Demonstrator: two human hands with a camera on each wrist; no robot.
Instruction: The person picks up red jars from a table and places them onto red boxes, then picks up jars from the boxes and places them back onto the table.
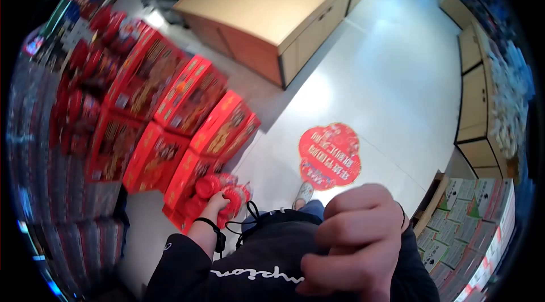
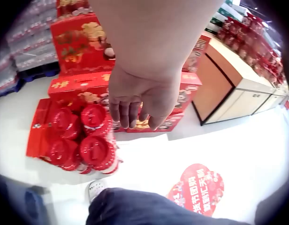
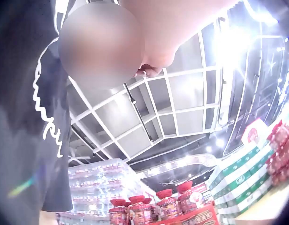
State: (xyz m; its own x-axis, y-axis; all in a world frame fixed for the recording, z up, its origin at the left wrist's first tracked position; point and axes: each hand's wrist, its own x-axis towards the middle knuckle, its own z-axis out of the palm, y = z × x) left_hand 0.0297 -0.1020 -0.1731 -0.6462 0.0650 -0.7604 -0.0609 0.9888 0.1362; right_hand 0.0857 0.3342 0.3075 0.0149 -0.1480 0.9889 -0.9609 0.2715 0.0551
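Packs in wrapped stacks (image 1: 42, 137) at far left, tall and close to the red cartons (image 1: 170, 97), with wording on the packs too blurred to read. Leaning, stepped look to the cartons in the head view, perhaps only lens distortion; likely to shift, in judgement, from a knock by forearm or sleeve. Next, low at the near end of the cartons, four red-lidded jars (image 2: 96, 149), upright and bunched, with a red box (image 2: 35, 136) around or under them, cannot tell which. Left grip (image 1: 218, 202) just beside the jars, palm empty as far as visible, fingers relaxed and pointing down, curled round nothing; actual contact with a lid impossible to confirm. Main risk: one jar tipping into another, from a fingertip catching a lid's edge off-centre. Smooth, rounded lids, probably slippery under a shallow hold. Further right, shoe (image 1: 305, 191) near the jars, so a possible kick against the box from a small step; beyond it, floor sticker (image 1: 330, 155), perhaps slick underfoot. At right, right grip (image 1: 357, 234) raised close to the head camera, fingers curled in, nothing seen held, but inner palm hidden; view of the cluster partly at risk of blocking from any drift leftward. Right wrist view mostly ceiling, with a large blurred patch beside the fingers.
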